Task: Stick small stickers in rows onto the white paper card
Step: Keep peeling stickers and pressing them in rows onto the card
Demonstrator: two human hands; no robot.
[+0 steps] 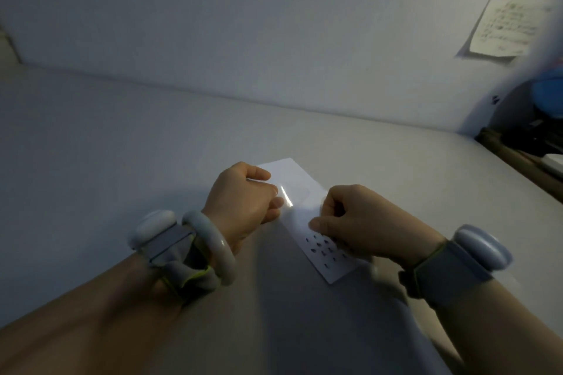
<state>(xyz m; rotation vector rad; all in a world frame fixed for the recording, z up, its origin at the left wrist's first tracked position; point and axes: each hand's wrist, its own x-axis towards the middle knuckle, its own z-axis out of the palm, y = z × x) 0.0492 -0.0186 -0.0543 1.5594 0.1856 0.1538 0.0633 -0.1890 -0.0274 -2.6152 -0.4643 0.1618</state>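
The white paper card (307,219) is lying flat on the pale table (152,137), its long axis running from the far left to the near right, and everything below is being placed from it. The left hand (243,201) is sitting at the card's far-left edge, fingers curled and pinching a glossy transparent sticker sheet (289,195) over the card's far half. The right hand (359,222) is hovering over the card's right edge, nearer the filled rows, fingers curled with thumb and forefinger pressed together; whether a sticker is between them cannot be told. The small dark stickers (324,250) are sitting in rows on the card's near half, just below those fingertips, so the next free spot probably lies towards the card's far end.
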